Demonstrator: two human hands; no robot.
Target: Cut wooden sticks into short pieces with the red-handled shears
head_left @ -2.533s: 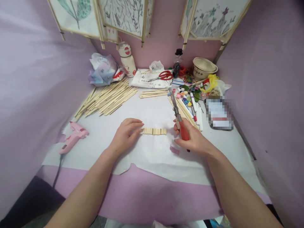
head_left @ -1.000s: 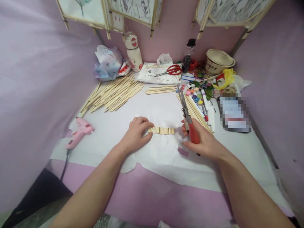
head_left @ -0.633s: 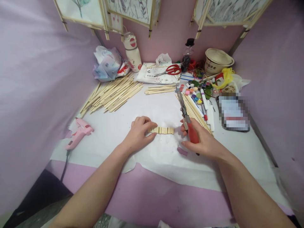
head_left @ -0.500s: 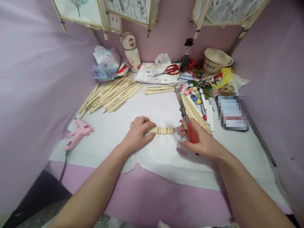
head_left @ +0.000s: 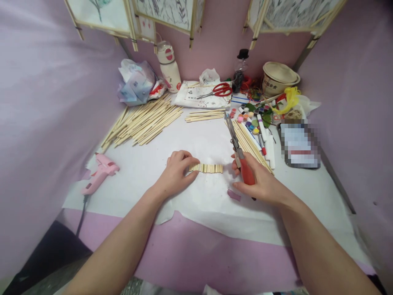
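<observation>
1. Purple cloth (head_left: 184,254) along the bottom of the frame, my forearms over it; white sheet (head_left: 196,139) starts above.
2. Purple scrap (head_left: 233,194), right of lower centre, on the sheet just below my right hand (head_left: 260,180).
3. Right hand: holding red-handled cutters (head_left: 240,156), tips up and slightly left. Grip looks the same as a moment ago. Tool near the row, not touching it. Can't tell if blades are parted.
4. Left hand (head_left: 178,172): main change. Fingers were stretched out, tips only at the row's left end; now curled, thumb and forefinger narrow around that end.
5. Row of short sticks (head_left: 211,168): centre of frame, flat on the sheet, pieces side by side. Left end partly hidden by my fingers, right end free. My read: it's being steadied or evened up, not cut. Pressure can't be judged.
6. Pink glue gun (head_left: 100,174) at left, on its side; phone (head_left: 298,145) at right, pixelated.
7. Farther: big pile of long sticks (head_left: 143,123) upper left, small bundle (head_left: 205,115) upper centre, white marker (head_left: 269,151) right of the cutters.
8. Back: red scissors (head_left: 222,89) upper centre, white bottle (head_left: 170,69) left of them, bowl (head_left: 279,82) upper right. Stick-framed panels (head_left: 167,14) along the top edge.
</observation>
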